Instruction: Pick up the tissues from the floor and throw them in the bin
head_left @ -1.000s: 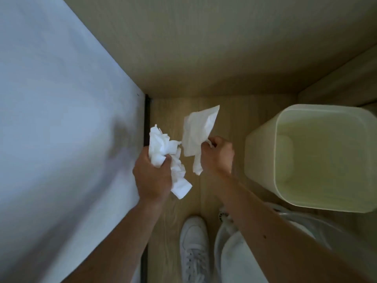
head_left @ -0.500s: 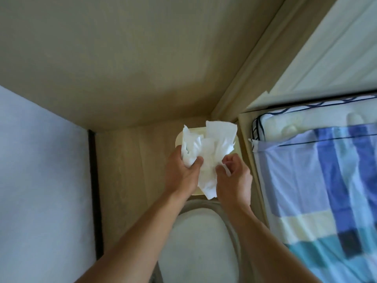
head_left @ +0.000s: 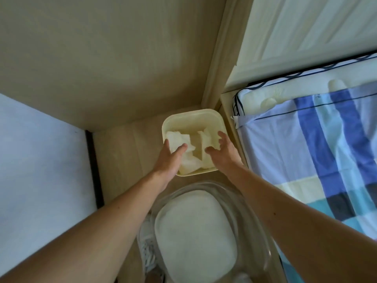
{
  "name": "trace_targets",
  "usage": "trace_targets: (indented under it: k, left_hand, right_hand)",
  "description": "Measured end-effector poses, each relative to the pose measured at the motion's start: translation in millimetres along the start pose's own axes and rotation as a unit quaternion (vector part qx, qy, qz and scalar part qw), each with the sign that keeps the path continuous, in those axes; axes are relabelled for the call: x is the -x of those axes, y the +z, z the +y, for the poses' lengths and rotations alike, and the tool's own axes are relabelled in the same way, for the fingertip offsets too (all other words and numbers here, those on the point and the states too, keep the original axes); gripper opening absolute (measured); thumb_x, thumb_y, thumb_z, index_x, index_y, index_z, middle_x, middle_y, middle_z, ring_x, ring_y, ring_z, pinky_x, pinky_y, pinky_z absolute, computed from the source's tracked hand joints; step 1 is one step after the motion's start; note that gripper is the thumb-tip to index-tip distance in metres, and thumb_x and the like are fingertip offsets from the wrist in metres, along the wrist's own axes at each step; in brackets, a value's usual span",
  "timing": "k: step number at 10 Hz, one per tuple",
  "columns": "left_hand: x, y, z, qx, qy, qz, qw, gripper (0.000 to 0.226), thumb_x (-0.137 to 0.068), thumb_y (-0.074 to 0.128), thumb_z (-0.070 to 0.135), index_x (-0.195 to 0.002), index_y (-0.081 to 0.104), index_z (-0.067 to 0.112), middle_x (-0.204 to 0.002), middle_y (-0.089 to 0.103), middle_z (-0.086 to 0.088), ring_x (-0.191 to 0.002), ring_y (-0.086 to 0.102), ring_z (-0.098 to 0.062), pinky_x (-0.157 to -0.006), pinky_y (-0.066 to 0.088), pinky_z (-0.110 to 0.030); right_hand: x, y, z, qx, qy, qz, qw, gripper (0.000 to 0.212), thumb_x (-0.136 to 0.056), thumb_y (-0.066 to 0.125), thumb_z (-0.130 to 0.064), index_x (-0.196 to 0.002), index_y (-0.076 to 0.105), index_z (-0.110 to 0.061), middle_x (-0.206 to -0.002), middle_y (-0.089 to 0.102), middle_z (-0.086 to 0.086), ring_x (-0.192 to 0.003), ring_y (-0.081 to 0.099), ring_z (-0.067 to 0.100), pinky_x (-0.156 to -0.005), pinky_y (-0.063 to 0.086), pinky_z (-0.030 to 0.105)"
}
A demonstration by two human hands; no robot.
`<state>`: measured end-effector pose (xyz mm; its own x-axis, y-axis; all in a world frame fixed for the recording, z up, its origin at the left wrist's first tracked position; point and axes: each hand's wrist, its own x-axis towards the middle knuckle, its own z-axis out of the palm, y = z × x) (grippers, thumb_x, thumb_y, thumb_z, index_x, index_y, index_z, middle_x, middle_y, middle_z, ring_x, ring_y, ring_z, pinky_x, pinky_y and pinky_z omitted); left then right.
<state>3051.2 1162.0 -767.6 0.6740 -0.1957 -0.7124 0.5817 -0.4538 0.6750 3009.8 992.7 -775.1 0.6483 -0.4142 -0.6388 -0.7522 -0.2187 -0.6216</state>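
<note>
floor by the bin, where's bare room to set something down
Bare floor lies left of the bin, bordered by the back wall and the dark edge of the white panel. Right of the bin is only a thin gap before the bed. In front it is crowded by the chair, the shoe and both arms.

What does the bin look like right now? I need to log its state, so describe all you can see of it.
The bin is a pale cream, plastic-looking tub, square with rounded corners, upright and open-topped on the wood-look floor in the corner beside the bed. Crumpled white tissues lie inside. The open left hand and right hand hover over its near rim.
</note>
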Motion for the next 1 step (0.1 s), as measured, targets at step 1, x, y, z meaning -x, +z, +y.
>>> trace_targets:
  k: [1]
  left_hand:
    - [34.1, -4.4, 2.7, -0.021, 0.043, 0.024, 0.999, 0.061, -0.095, 0.051, 0.053, -0.150, 0.037, 0.031, -0.147, 0.052, 0.011, -0.131, 0.054, -0.014, -0.105, 0.043, -0.028]
  right_hand:
    - [38.6, -22.4, 8.1, 0.036, -0.019, 0.002, 0.999, 0.073, -0.093, 0.064, -0.022, -0.156, 0.027, -0.024, -0.148, 0.051, 0.009, -0.120, 0.055, 0.026, -0.087, 0.048, 0.031]
